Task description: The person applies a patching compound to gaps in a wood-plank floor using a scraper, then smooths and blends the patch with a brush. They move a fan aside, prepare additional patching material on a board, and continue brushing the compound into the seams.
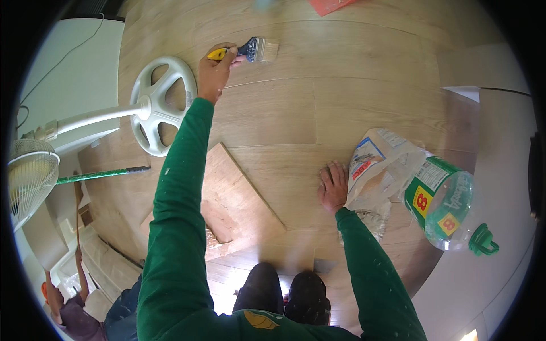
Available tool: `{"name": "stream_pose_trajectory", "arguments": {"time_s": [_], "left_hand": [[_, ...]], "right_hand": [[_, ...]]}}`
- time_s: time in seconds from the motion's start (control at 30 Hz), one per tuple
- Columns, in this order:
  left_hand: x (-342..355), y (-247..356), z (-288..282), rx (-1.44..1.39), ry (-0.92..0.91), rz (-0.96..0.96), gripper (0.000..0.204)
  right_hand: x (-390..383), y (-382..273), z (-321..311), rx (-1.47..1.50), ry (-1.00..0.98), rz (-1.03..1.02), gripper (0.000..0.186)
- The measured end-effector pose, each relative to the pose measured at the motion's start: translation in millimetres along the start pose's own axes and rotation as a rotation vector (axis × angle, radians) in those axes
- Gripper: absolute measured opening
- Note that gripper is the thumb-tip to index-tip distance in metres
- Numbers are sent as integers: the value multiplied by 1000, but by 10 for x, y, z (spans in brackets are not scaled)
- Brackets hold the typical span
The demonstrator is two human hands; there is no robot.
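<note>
- I am bent over a floor (284,113) of pale wood-look planks, my two dark-covered knees (307,292) at the lower edge and green sleeves (182,170) reaching forward.
- To my left a white stand fan (148,107) shows its round, spoked base, with its wire cage at the far left; a green pole (99,176) lies near it.
- Farther back at lower left, another person (82,318) grips a long brown stick (78,219).
- A thin wooden board (242,199) lies partly beneath my left forearm, and part of a red object (330,5) shows at the top edge.
- On my right, a crumpled whitish bag (384,165) carries blue and red printing; a pale rag (375,221) sits just below it.
- Beside the bag is a clear bottle (452,196) with a green label, small white print, yellow panels bearing red figures, and a green cap (483,240).
- The paintbrush (250,51) is ahead of me, at upper centre-left: wide and flat, yellow at the handle's end, dark blue nearer the pale bristles, spattered white.
- My left hand (215,71) has its fingers wrapped around that handle, bristles pointing right.
- My right hand (334,184) grips nothing: its fingers are extended, palm down on the planks, right beside the bag.
</note>
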State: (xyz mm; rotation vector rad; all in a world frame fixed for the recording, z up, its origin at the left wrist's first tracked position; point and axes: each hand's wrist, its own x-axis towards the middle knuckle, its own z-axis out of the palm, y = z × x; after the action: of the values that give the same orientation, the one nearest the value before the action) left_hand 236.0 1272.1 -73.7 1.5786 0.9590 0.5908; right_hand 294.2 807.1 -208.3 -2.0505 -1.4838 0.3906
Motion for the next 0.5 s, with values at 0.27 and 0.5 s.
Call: {"name": "stream_pose_trajectory", "arguments": {"time_s": [0.27,0.5], "left_hand": [[-938,-337,105,86,-415,-56,34],[-378,-72,-81,46,-162,41,22]], "right_hand": [[-20,-31,-57,-41,-22,15,48],[-9,-23,-72,-83,-37,20,48]]}}
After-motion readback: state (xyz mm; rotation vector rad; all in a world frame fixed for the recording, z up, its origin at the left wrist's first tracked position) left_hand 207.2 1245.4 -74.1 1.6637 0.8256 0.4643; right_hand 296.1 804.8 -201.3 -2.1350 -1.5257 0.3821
